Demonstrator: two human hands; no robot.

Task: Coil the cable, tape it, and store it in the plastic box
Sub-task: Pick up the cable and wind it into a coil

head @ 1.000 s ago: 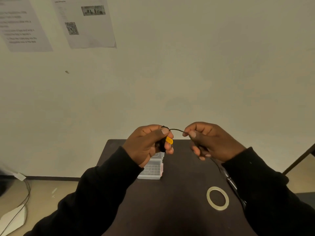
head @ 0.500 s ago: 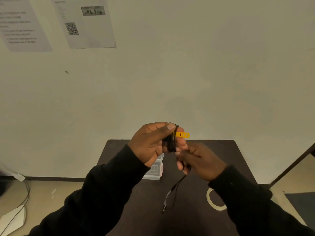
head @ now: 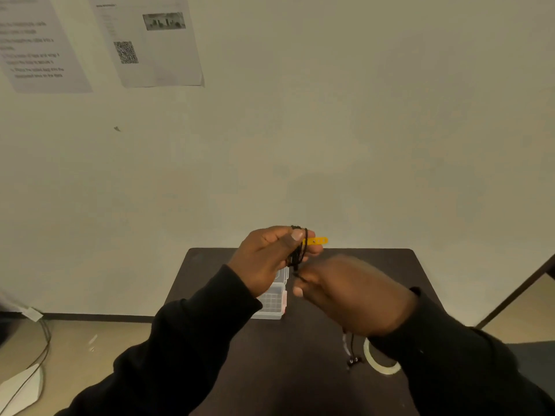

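My left hand (head: 267, 259) is raised above the table and pinches a small coil of thin black cable (head: 300, 250) wound over its fingers. A yellow tag (head: 315, 241) sticks out to the right of the coil. Just below and to the right, my right hand (head: 351, 295), blurred by motion, grips the loose run of the cable. The cable's free end (head: 353, 360) dangles under my right wrist, near the table. A clear plastic box (head: 271, 303) lies on the table behind my left hand. The ring of tape (head: 378, 363) lies flat, partly hidden by my right sleeve.
The small dark table (head: 300, 370) stands against a pale wall, with its far edge near my hands. Two printed sheets (head: 150, 40) hang on the wall at upper left. Floor with cables (head: 39, 355) lies to the left, and a dark frame edge (head: 516, 295) runs at the right.
My right hand swung from beside the left hand down and under it, carrying the cable around the coil. The loose end shortened and shifted right. The yellow tag now points right.
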